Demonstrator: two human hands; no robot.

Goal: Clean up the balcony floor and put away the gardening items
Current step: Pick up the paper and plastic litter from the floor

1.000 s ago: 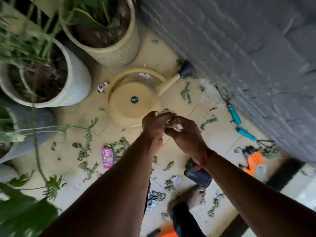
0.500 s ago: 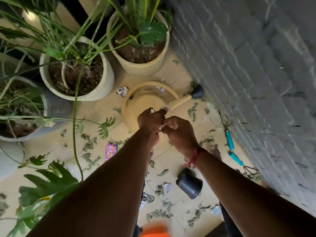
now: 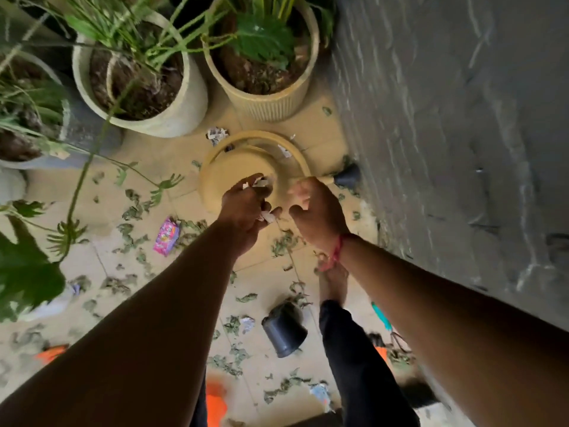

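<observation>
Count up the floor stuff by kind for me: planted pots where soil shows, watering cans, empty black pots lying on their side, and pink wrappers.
Planted pots: 3
Watering can: 1
Black pot on its side: 1
Pink wrapper: 1
Total: 6

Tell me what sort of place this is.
Most likely a home balcony or patio: potted plants stand on a tiled floor, a yellow watering can sits by them, and a grey brick wall runs alongside.
</observation>
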